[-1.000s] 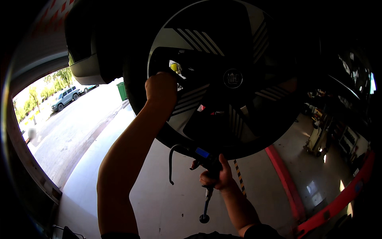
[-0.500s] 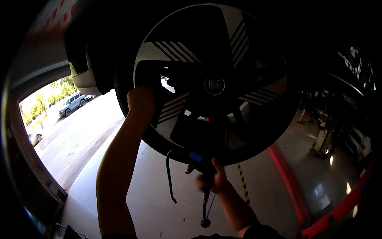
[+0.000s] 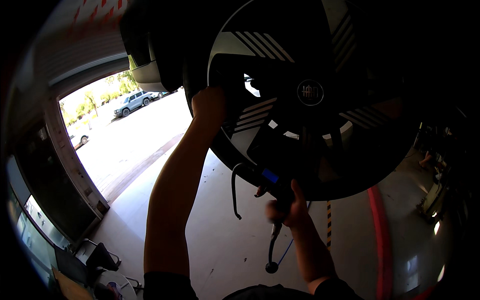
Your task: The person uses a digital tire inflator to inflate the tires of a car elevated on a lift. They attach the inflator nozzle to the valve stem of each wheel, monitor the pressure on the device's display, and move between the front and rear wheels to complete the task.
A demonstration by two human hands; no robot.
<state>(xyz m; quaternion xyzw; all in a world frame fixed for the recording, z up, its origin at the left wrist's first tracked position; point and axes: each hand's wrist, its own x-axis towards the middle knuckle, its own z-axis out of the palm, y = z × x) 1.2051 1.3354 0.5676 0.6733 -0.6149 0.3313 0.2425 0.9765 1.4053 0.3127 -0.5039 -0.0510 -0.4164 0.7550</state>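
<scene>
A large dark car wheel point(image 3: 252, 45) hangs raised in front of me, with striped spokes and a round centre cap. My left hand point(image 3: 208, 106) is closed at the left side of its rim, beside a spoke opening; its fingertips are lost in shadow. Below the tyre point(image 3: 345, 188), my right hand point(image 3: 295, 210) grips a tyre inflator point(image 3: 283, 194) with a lit blue screen, thumb pointing up. A black hose point(image 3: 234, 192) curves from the inflator's left side and hangs down. Another hose point(image 3: 272, 245) drops from its lower end.
An open roller door point(image 3: 90, 65) at the left gives onto a sunlit road with a parked car point(image 3: 132, 102). Chairs and a small round table point(image 3: 112, 282) stand lower left. A red strip point(image 3: 380, 245) and a striped line point(image 3: 329, 225) cross the floor at right.
My view has swung left, so the wheel and both hands sit farther right and slightly higher. Both hands keep their places, the right still holding the inflator.
</scene>
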